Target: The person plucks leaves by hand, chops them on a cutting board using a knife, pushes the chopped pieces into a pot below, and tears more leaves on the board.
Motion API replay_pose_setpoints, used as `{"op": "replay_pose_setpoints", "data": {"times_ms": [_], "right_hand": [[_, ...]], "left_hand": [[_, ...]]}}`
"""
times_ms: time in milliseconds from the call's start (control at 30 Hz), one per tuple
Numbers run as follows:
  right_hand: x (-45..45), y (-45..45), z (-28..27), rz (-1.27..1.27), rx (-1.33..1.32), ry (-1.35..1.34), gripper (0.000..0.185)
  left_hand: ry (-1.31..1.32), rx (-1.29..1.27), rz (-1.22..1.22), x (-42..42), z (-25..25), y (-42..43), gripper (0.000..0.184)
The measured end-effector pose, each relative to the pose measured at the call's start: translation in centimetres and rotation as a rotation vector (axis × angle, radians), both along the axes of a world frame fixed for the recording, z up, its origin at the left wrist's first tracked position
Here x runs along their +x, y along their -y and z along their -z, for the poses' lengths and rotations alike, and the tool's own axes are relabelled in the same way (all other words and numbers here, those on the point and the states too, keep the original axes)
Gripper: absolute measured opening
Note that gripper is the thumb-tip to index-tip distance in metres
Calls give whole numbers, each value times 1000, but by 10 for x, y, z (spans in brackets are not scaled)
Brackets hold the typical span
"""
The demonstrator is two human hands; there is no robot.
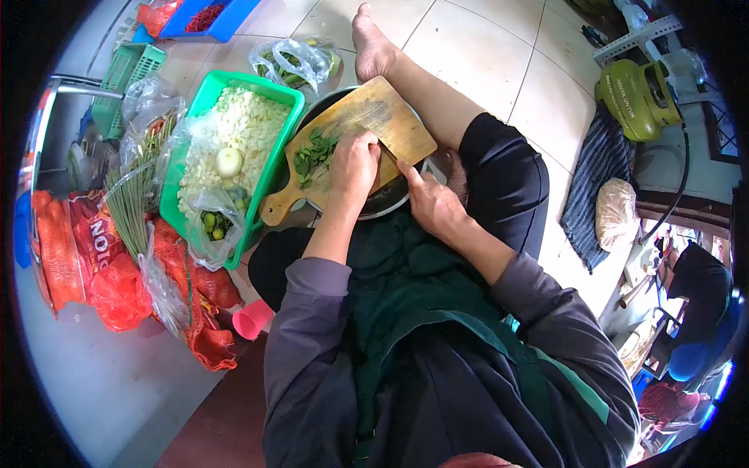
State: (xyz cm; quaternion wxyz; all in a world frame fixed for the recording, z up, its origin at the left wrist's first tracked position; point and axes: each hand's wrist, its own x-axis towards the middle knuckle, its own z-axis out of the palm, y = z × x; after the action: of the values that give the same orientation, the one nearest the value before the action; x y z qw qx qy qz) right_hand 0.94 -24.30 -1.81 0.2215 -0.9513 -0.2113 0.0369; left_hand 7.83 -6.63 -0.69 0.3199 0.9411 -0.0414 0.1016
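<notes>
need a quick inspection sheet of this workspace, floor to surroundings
Surface: cutting board laid across a round vessel, on a tiled floor
Job's things: cut green leaves on the board; what looks like a knife, mostly hidden
Clutter: green tray of chopped pale pieces, pink cup, orange net bag
Left hand: fingers curled over the board beside the leaves; grip hidden
Right hand: closed on the apparent knife
Cables: no electrical cable made out; dark hose at the gas cylinder
Surroundings: dark cloth on the floor, bare foot beyond the board
</notes>
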Motion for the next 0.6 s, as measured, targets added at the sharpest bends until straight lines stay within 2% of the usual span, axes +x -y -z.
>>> {"op": "replay_pose_setpoints", "data": {"times_ms": [100,200,300,400,500,600], "right_hand": [[21,-14,5,19,91,88,54],[30,-15,-10,81,209,-98,38],[12,-4,-26,45,190,-44,38],[0,3,-18,63,140,-99,40],[4,-4,-12,45,-13,-85,55],[23,-17,-3,54,40,-96,55]], "left_hand": [[-32,13,-9,0,-1,3,6],[-28,28,-8,-2,-4,3,5],[-5,2,-23,-2,-1,1,7],[-25,6,-37,-5,0,3,8],[-22,9,-25,-3,0,1,8],[-71,-3,-31,-4,2,2,8]]}}
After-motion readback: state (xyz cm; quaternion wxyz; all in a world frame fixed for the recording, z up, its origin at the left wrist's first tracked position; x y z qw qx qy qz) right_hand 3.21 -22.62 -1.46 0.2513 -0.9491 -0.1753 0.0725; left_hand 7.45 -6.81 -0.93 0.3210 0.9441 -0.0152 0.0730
